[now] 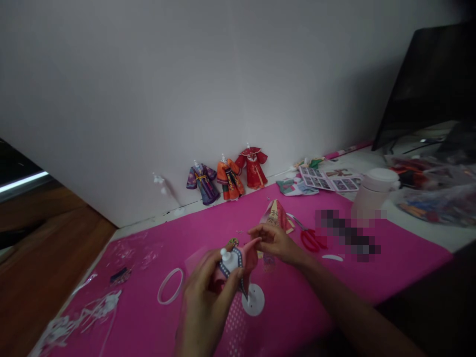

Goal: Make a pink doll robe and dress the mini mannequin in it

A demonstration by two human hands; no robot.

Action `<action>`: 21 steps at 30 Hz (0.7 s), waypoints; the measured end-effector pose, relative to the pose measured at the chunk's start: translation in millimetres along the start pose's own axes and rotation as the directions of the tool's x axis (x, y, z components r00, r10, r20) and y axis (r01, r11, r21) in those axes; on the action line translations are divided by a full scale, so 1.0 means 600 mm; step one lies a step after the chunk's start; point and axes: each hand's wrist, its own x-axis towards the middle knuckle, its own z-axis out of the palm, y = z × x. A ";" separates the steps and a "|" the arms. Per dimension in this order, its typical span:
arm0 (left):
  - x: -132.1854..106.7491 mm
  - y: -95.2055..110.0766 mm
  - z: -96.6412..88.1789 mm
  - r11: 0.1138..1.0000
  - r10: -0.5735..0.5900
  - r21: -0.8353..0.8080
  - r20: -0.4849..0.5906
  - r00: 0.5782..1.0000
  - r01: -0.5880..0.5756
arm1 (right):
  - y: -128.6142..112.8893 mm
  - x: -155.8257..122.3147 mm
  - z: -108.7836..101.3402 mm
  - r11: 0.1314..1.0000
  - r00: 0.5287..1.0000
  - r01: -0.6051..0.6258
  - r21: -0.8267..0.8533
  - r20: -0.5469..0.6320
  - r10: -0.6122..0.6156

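My left hand is closed around a small white doll dress form, thumb and fingers at its chest. A pink doll garment with a dark, white-dotted trim hangs on the form. My right hand pinches the tip of the garment's sleeve and draws it out to the side. Below the form, its round white base is tilted into view. Behind my right hand stands a folded patterned cloth piece, partly hidden by the fingers. Red-handled scissors lie to the right of that hand.
Against the wall lean purple, orange and red doll robes. A white ring and white cords lie left on the pink mat. A picture leaflet, jug and monitor stand right.
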 end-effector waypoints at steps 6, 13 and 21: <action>-0.001 0.005 0.003 0.999 -0.022 -0.040 -0.054 0.998 0.020 | -0.019 -0.076 0.018 0.998 0.959 -0.039 -0.042 -0.281 0.026; 0.001 -0.004 0.001 0.999 0.021 0.032 0.003 1.000 -0.021 | -0.047 -0.156 0.061 0.950 0.950 -0.290 0.117 -0.081 0.301; 0.004 -0.009 0.000 0.997 0.049 0.067 -0.012 0.999 -0.048 | -0.049 -0.141 0.117 0.754 0.872 -0.468 0.460 0.104 0.478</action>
